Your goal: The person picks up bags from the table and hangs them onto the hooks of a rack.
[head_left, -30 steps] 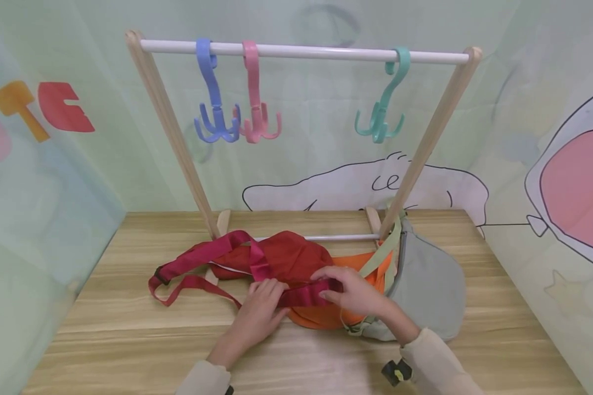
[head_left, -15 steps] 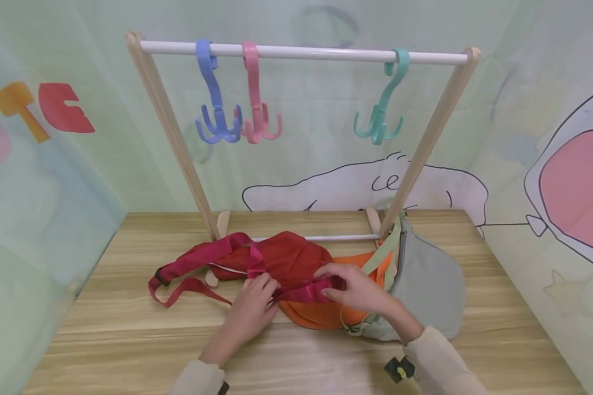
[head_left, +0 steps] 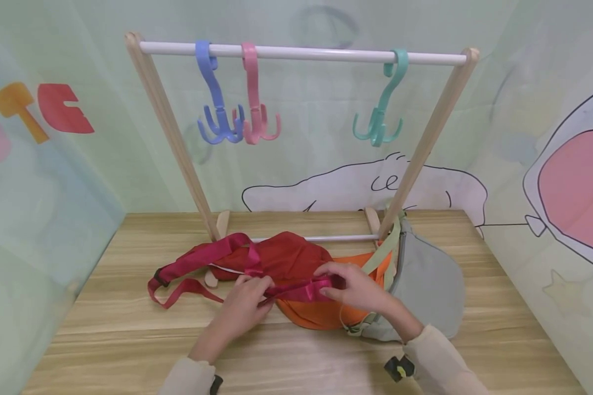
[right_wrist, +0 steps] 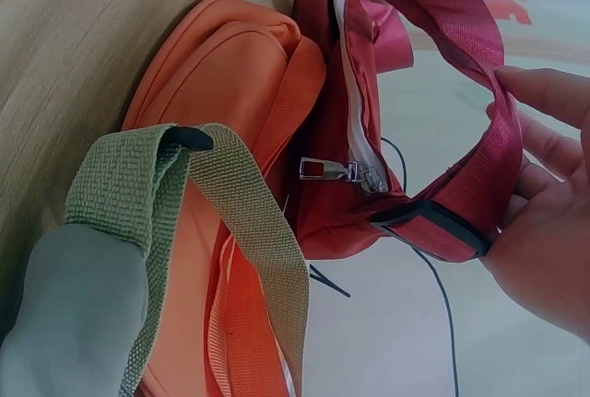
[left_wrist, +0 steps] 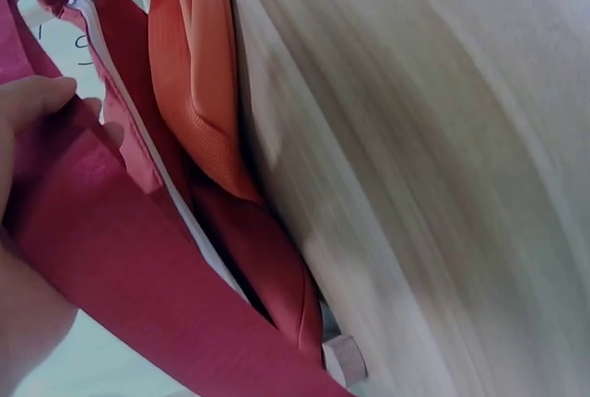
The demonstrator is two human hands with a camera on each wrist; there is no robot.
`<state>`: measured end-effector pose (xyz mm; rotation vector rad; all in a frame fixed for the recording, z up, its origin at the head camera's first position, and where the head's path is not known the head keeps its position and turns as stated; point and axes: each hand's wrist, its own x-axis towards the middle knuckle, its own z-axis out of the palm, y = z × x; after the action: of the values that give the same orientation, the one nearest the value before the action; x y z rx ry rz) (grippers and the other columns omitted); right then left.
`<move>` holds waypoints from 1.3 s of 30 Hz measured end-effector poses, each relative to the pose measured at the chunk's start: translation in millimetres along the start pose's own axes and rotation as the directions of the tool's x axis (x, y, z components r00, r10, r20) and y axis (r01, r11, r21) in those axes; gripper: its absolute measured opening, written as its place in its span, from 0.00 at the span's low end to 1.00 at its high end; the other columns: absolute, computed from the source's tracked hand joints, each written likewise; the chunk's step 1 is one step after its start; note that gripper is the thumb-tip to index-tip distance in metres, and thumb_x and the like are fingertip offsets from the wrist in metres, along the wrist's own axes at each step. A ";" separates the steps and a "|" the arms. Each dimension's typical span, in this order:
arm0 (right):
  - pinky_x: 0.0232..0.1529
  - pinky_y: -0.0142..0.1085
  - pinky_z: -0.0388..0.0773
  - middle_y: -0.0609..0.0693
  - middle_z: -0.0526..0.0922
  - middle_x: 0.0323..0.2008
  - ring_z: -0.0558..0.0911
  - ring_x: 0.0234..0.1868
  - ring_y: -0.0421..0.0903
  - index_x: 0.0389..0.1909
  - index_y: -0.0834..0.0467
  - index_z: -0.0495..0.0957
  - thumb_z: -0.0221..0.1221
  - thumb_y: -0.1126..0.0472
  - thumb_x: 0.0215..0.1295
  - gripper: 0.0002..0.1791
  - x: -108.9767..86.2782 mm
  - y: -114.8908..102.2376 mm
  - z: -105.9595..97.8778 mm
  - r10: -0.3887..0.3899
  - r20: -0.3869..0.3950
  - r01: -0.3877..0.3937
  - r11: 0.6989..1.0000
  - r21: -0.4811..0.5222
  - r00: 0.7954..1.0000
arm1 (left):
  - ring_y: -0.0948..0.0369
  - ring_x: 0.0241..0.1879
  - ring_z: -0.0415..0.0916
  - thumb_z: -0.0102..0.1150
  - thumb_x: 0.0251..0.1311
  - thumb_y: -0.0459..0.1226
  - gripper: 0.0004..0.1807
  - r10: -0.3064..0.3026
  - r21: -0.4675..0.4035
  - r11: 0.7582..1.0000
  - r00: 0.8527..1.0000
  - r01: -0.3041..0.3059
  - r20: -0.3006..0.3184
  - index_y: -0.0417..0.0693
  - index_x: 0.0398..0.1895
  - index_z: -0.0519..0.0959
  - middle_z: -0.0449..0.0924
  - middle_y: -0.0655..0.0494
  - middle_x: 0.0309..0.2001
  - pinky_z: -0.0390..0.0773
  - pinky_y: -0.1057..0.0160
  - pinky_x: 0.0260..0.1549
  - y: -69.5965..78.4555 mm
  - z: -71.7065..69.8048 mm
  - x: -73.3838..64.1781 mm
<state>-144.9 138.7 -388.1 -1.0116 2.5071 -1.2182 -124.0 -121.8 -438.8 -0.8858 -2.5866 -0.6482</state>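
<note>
A red crossbody bag (head_left: 294,255) with a white zipper lies across the table, its crimson strap (head_left: 303,292) running along its near side. My left hand (head_left: 242,307) pinches the strap; in the left wrist view the thumb lies over the wide crimson band (left_wrist: 138,250). Farther right, my right hand (head_left: 353,288) holds the same strap between thumb and fingers, near a black slider (right_wrist: 433,227) in the right wrist view. The red bag partly covers an orange bag (head_left: 316,315). A grey bag (head_left: 430,285) with a pale green strap lies beside them at the right.
Behind the bags stands a wooden rack with a white top bar (head_left: 321,53). A blue hook (head_left: 219,123), a pink hook (head_left: 255,123) and a teal hook (head_left: 378,123) hang from it. Printed cloth walls enclose the wooden table (head_left: 104,340).
My left hand has moved left and slightly toward me, and the strap between the hands shows a longer stretch. The right hand has barely moved. The bags stay put.
</note>
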 end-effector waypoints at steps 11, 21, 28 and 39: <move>0.34 0.33 0.74 0.47 0.78 0.36 0.74 0.36 0.44 0.46 0.60 0.74 0.60 0.67 0.57 0.15 2.0 1.8 -0.1 -0.014 -0.003 0.014 1.000 -0.004 1.000 | 0.67 0.26 0.73 0.69 0.45 0.36 0.15 -0.028 -0.004 1.000 0.998 0.028 0.053 0.50 0.31 0.71 0.79 0.62 0.26 0.66 0.59 0.37 -4.1 -13.7 0.8; 0.32 0.32 0.74 0.48 0.78 0.35 0.74 0.35 0.45 0.48 0.61 0.73 0.62 0.65 0.57 0.17 4.0 2.0 -1.0 -0.013 -0.005 0.012 1.000 -0.011 1.000 | 0.65 0.23 0.66 0.70 0.44 0.38 0.16 -0.048 -0.045 0.998 0.994 0.053 0.098 0.52 0.32 0.72 0.70 0.67 0.19 0.67 0.66 0.24 -6.7 -25.4 1.8; 0.32 0.33 0.75 0.47 0.77 0.36 0.74 0.35 0.43 0.48 0.59 0.73 0.62 0.63 0.56 0.18 5.9 2.2 -1.1 0.016 0.001 -0.016 1.000 -0.006 1.000 | 0.68 0.21 0.64 0.70 0.45 0.40 0.15 -0.082 -0.064 0.994 0.983 0.094 0.167 0.54 0.33 0.73 0.68 0.69 0.19 0.66 0.69 0.21 -9.4 -33.9 2.3; 0.33 0.34 0.75 0.48 0.77 0.39 0.74 0.37 0.44 0.50 0.60 0.72 0.63 0.63 0.55 0.21 8.2 1.1 -5.1 0.012 0.005 -0.012 1.000 -0.001 1.000 | 0.65 0.22 0.67 0.71 0.42 0.38 0.16 -0.120 0.003 0.993 0.978 0.122 0.168 0.52 0.35 0.75 0.75 0.64 0.20 0.66 0.65 0.21 -10.8 -53.7 1.9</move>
<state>-153.8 137.1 -384.6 -0.9973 2.5070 -1.2096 -123.9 -156.2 -396.0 -0.8224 -2.8084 -0.6410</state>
